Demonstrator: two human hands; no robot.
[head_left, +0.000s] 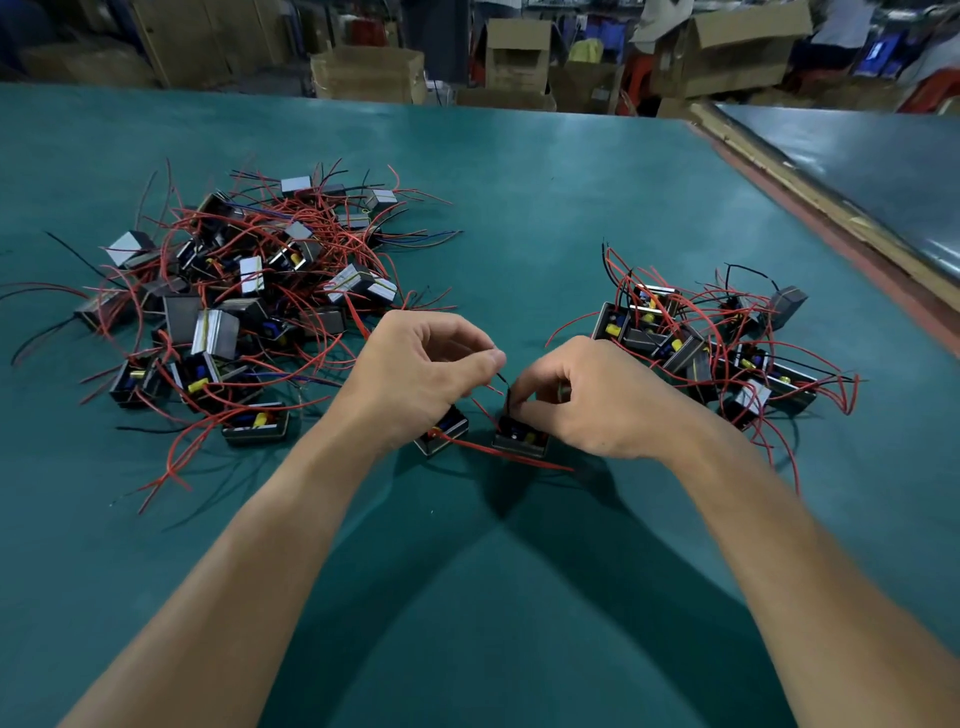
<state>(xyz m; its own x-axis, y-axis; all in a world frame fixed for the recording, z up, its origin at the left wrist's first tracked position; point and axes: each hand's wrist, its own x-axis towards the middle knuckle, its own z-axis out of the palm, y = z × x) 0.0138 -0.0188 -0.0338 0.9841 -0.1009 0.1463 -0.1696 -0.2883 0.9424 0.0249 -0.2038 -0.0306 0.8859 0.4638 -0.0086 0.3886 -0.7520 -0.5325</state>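
Two small black box modules lie on the green table mat (519, 218) just in front of me. The right module (519, 441) has red and black wires; my right hand (587, 400) holds its top with curled fingers. My left hand (421, 369) pinches the thin black wire (505, 382) that rises from that module, between thumb and forefinger. The left module (442, 430) sits partly hidden under my left hand, and a red wire (498, 453) runs from it across the mat.
A large heap of the same modules with red wires (234, 291) lies to the left, and a smaller heap (717, 343) to the right. A second table (872, 171) borders the right edge. Cardboard boxes (363, 73) stand beyond the far edge.
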